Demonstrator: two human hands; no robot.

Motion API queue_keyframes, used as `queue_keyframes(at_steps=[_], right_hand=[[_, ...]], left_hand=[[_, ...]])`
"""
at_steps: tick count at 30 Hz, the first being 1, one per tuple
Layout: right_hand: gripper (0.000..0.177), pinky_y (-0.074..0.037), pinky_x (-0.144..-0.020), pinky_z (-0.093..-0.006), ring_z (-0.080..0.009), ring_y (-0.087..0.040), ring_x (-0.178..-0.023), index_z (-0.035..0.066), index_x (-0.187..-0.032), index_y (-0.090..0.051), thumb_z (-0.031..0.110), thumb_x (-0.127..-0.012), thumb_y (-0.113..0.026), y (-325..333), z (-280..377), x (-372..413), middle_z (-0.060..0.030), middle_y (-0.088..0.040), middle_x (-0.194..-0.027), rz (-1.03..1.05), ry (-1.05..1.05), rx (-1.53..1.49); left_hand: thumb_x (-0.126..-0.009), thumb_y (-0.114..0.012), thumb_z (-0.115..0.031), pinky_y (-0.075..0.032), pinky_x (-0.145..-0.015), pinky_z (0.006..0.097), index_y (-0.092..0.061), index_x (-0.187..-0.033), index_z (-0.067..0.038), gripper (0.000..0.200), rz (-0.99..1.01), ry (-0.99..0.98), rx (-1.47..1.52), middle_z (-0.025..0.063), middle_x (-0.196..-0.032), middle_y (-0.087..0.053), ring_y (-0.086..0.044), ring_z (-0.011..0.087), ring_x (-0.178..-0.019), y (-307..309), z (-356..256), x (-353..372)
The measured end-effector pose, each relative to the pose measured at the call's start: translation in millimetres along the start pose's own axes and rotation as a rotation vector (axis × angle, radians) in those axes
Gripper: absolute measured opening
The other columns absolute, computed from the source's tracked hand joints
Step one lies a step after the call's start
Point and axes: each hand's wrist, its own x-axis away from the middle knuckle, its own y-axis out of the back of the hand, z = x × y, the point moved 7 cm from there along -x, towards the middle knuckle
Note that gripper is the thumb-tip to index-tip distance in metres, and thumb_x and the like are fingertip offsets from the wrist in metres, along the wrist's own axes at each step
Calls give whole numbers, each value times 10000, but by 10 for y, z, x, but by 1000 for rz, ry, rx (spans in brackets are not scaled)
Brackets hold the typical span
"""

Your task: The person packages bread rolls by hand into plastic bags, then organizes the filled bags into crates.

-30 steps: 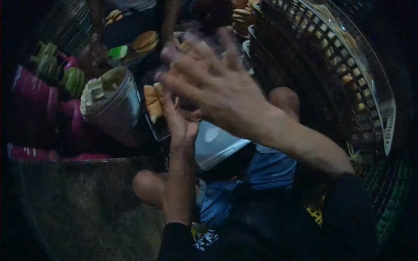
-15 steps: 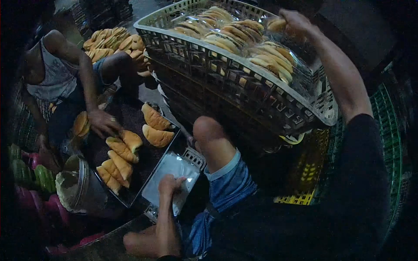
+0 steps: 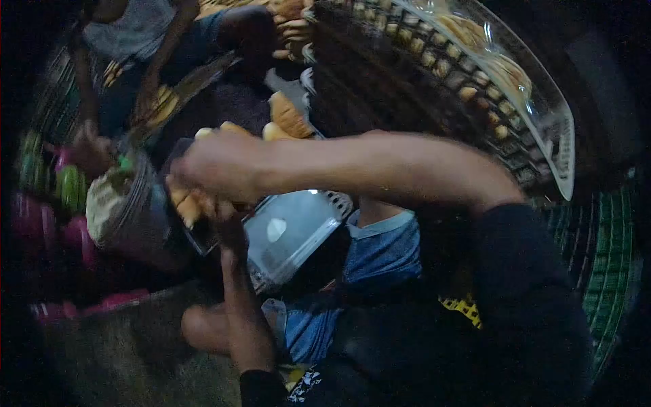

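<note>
My right hand (image 3: 215,164) is stretched across to the left, over filled-looking bread buns (image 3: 184,203) on a dark tray (image 3: 198,243). Motion smears its fingers. My left hand (image 3: 227,218) is just below it, close to the same buns; its fingers are blurred and partly covered by the right hand. Whether either hand grips a bun cannot be made out. Another bun (image 3: 290,117) shows beyond my right forearm, at the tray's far side. By my lap lies a pale stack of clear plastic (image 3: 281,234), with neither hand on it.
A large plastic crate (image 3: 564,163) with bagged buns (image 3: 468,30) stands at the upper right. A co-worker's hand (image 3: 93,148) is near a tub of pale cream (image 3: 105,207). Green crates (image 3: 610,264) are at right, a yellow crate (image 3: 464,311) below.
My right hand has come down from the crate to the buns on the left. My left hand has left the plastic stack and moved up-left. The view has shifted; the co-worker's hand has left the buns.
</note>
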Motion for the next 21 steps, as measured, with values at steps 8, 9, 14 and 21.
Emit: queue_keyframes(at_steps=[8,9,14,21], right_hand=[[382,-444,-538,-222,-102,-588,-643,-54,-878,-605,320,-948,-563,-2,-504,1138,-58,-586,-664,-509,-471,-1627],[376,-444,-587,-256,-136,-587,-698,-45,-909,-609,327,-939,-569,-159,-627,1107,-81,-593,-712,-484,-471,-1548],[407,-446,-836,-425,-305,-580,-975,-3,-1063,-627,367,-894,-602,-1191,-1462,139,-199,-630,-956,-806,-470,-317],[414,-452,-883,-447,-354,-581,-1018,40,-1144,-611,330,-850,-632,-1276,-1987,116,-215,-630,-1030,-610,-532,-121]], left_hand=[[-889,-654,-245,-579,-704,304,-594,-1000,-13,264,-397,292,731,76,-914,-649,-642,140,-813,275,-18,-225],[-885,-660,-237,-572,-694,298,-601,-955,-11,244,-465,272,592,77,-894,-652,-639,137,-796,325,-113,-246],[-885,-662,-273,-532,-620,290,-617,-838,19,300,-840,35,199,74,-794,-653,-633,157,-724,1011,-384,-250],[-943,-423,-537,-532,-838,431,-321,-1354,2,686,-711,138,227,195,-1316,-467,-552,294,-1122,1558,603,14]])
